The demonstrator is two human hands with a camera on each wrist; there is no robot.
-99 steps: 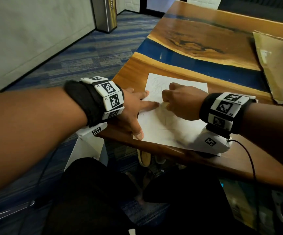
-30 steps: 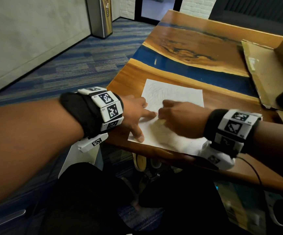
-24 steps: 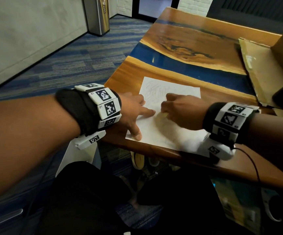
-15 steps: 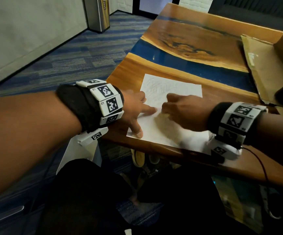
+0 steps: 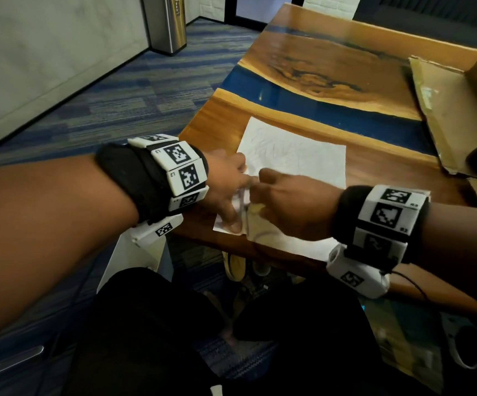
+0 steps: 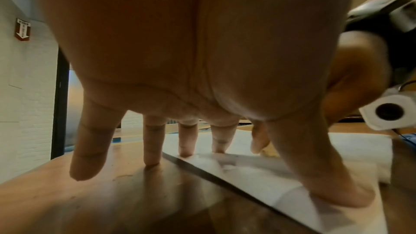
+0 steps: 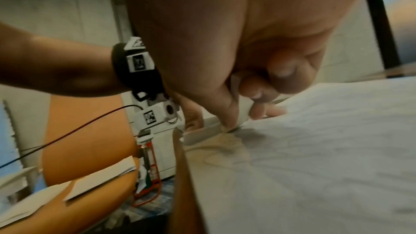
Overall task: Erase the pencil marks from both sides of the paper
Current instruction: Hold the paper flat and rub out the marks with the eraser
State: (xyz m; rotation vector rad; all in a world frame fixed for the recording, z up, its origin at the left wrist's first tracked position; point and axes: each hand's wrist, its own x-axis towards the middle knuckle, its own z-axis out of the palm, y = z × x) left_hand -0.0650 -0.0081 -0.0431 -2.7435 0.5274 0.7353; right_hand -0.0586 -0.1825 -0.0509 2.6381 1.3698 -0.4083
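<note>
A white sheet of paper (image 5: 297, 155) with faint pencil scribbles lies on the wooden table (image 5: 374, 178) near its front edge. My left hand (image 5: 225, 184) rests spread on the sheet's left edge, fingers straight, thumb (image 6: 337, 189) pressing the near corner. My right hand (image 5: 291, 207) pinches a small pale eraser (image 7: 242, 115) between thumb and fingers and presses it on the paper (image 7: 315, 149) just right of the left hand. The paper (image 6: 258, 172) is rumpled where the eraser meets it. Most of the eraser is hidden by the fingers.
A flattened cardboard box (image 5: 443, 110) lies at the table's right. A blue resin band (image 5: 331, 110) crosses the tabletop beyond the sheet. The table's front edge runs just below my hands. A metal bin (image 5: 165, 24) stands on the carpet far left.
My right hand has slid left with the eraser, closing up against the left hand's fingers. The left hand stays pressed on the paper's left edge.
</note>
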